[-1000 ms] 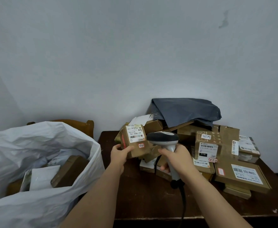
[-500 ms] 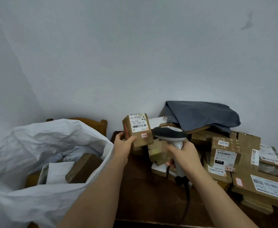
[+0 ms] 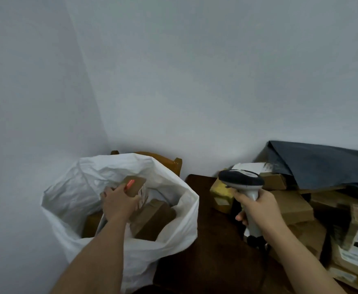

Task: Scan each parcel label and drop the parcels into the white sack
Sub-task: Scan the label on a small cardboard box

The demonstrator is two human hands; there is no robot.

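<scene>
Fingers (image 3: 108,193) of the left hand (image 3: 118,203) curl round a small cardboard parcel (image 3: 136,188), which it holds over the open mouth of the white sack (image 3: 180,219). That parcel has a white label on its near face and a red mark on its top edge, and it sits just above a larger brown box (image 3: 152,221) lying inside the sack. The right hand (image 3: 258,211) grips the pale handle of a barcode scanner (image 3: 240,180), whose dark head points left, toward the sack, above the dark wooden desk (image 3: 212,251). A heap of labelled cardboard parcels (image 3: 297,209) covers the right side of the desk, with a grey plastic mailer bag (image 3: 322,164) draped over the top of it against the wall. Behind the sack, the curved back of a wooden chair (image 3: 169,161) shows, and the sack stands just left of the desk's edge.
</scene>
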